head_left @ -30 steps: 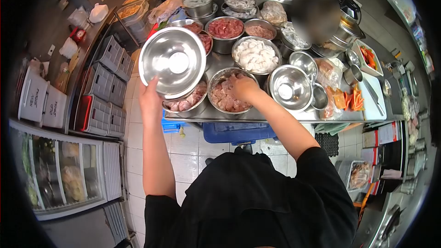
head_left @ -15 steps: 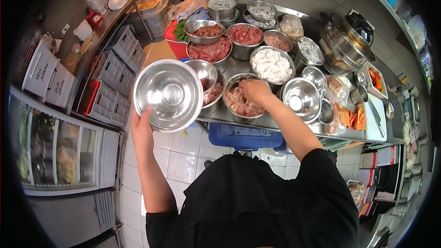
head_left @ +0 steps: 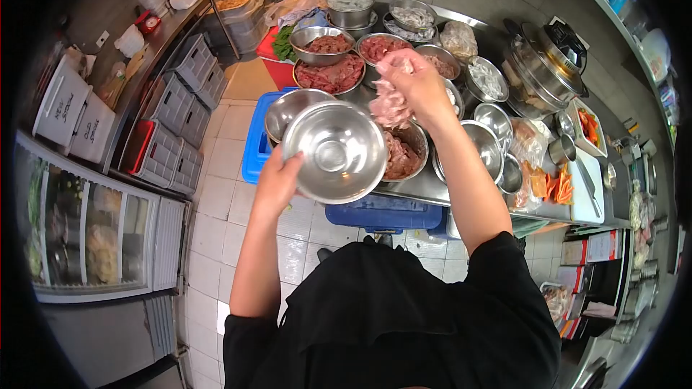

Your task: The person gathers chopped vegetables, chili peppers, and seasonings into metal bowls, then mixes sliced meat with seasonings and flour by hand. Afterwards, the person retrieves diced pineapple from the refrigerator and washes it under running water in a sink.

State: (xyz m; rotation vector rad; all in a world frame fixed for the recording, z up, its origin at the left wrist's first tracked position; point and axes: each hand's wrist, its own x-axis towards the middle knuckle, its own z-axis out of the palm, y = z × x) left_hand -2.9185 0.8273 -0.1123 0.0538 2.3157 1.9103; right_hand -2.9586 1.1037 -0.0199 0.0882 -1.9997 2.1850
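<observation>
My left hand [head_left: 277,180] grips the rim of a steel bowl [head_left: 334,151], its shiny inside facing me with nothing in it. A handful of pale pink raw meat slices [head_left: 391,106] hangs from my right hand [head_left: 416,86], whose fingers are closed around it. That hand is raised above a metal bowl of raw meat [head_left: 402,158], partly hidden behind the steel bowl. Another steel bowl [head_left: 292,106] shows behind the one I hold, at its left.
Bowls of red meat [head_left: 330,74], minced meat [head_left: 326,45] and pale seafood [head_left: 487,79] crowd the counter. To the right are stacked steel bowls [head_left: 481,150], cut carrots [head_left: 559,187] and a knife on a white cutting board [head_left: 587,191]. A blue tub [head_left: 256,140] stands at the left.
My right hand has lifted out of the meat bowl, carrying a clump of meat slices. My left hand has brought the steel bowl to the right, closer to the meat bowl.
</observation>
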